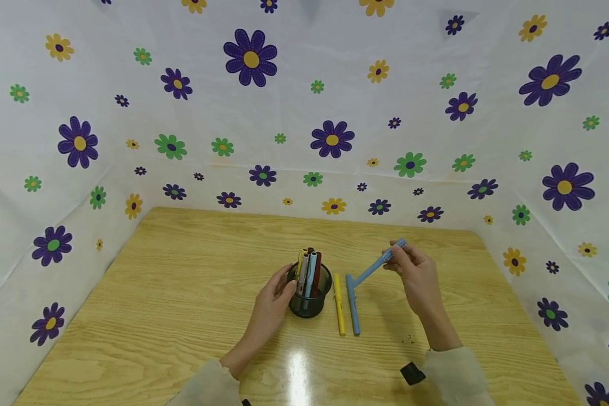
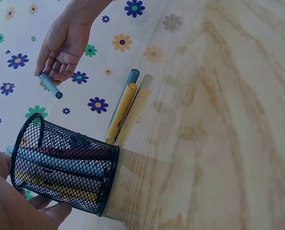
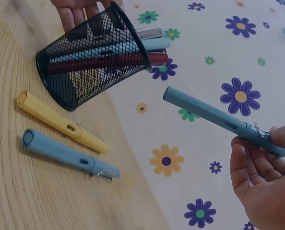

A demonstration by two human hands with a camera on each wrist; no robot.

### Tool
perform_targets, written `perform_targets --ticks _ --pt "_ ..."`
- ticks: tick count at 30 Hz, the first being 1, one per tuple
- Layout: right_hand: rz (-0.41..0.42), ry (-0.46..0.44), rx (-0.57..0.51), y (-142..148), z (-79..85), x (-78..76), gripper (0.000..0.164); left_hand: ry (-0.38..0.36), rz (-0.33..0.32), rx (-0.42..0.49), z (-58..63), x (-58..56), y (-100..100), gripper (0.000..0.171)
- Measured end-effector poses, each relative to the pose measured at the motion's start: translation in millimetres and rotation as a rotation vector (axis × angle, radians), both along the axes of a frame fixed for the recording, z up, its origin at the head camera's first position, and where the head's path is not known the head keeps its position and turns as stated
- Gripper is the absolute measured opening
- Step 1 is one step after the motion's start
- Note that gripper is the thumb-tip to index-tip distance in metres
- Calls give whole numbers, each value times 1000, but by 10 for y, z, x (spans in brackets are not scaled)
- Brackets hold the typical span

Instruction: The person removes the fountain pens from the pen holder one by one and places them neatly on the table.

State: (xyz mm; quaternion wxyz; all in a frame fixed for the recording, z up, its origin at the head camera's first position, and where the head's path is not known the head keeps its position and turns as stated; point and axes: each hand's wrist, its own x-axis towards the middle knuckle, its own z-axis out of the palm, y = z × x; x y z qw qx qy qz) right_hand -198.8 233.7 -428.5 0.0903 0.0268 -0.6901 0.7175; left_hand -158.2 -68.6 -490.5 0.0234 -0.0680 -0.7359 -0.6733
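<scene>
White, flower-printed sheeting (image 1: pixel 284 101) bordered the glossy, light wood-grain table (image 1: pixel 198 254); the left hand (image 1: pixel 273 296) gripped a round black mesh cup (image 1: pixel 307 306), the right hand (image 1: pixel 417 275) pinched a slim blue pen (image 1: pixel 370 271).

Head view bright w/ glare (image 1: pixel 298 376) on table (image 1: pixel 182 282), btm ctr; wrist views dimmer.

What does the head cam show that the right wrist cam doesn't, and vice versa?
Only head: the left sleeve, the right sleeve, a black block beside it, and tiny specks near it.

Only right wrist: the round end face of the lying blue pen.

Both: left hand on the mesh holder of pens, right hand gripping another blue pen, yellow pen beside the lying blue one, table, flowered cloth.
</scene>
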Motion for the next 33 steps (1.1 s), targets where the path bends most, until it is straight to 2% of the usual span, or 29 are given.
perform_targets --ticks 10,18,23,33 --pt "-1 -52 58 204 -29 14 35 -11 5 1 12 3 -3 53" --pt "-8 -85 96 306 -53 38 49 -15 6 1 18 11 4 53" --pt "-6 -105 142 337 -67 50 45 -14 6 -4 20 20 6 52" --pt "72 -146 212 388 -183 52 44 -2 2 -6 20 7 5 52"
